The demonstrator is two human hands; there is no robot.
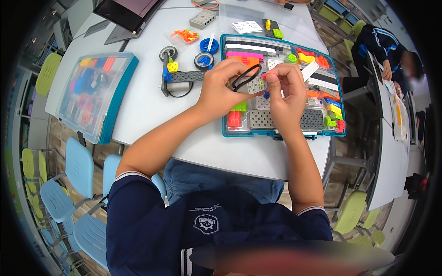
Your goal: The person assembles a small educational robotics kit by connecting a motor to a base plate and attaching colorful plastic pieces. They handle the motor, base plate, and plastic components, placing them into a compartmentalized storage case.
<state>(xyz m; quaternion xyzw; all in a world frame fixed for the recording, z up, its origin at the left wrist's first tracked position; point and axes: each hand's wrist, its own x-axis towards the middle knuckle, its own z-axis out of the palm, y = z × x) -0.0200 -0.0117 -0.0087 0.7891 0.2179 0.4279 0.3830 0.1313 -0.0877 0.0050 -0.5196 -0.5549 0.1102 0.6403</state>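
Head view shows both your hands raised together over the open teal parts tray point(224, 115), which sits toward the right edge of the white table point(147, 110). Your left hand point(221, 89) is closed around a small grey perforated block point(254, 84); a black rubber loop point(244, 76) hangs off that block and curls over your left fingers. Your right hand point(284, 94) is pinched shut on a small orange peg point(266, 74), and the peg's tip touches the block's upper right corner. Block and peg are held above the tray's middle compartments, clear of the table.

The tray holds sorted pieces: pink and black beams along its far edge, a green gear, yellow and orange parts on the right side, and grey perforated plates point(262, 119) along its near edge. Just left of the tray lies a part-built assembly point(177, 76), a grey beam with a yellow block and a black wheel. Two blue-hubbed wheels point(206, 53) sit beyond it, with a clear bag of orange pegs point(185, 35) nearby. At the table's left edge rests a closed clear-lidded case point(94, 92) with a teal rim. A grey control box point(202, 19) sits near the far edge. Another seated person point(386, 50) is at the next table to your right.
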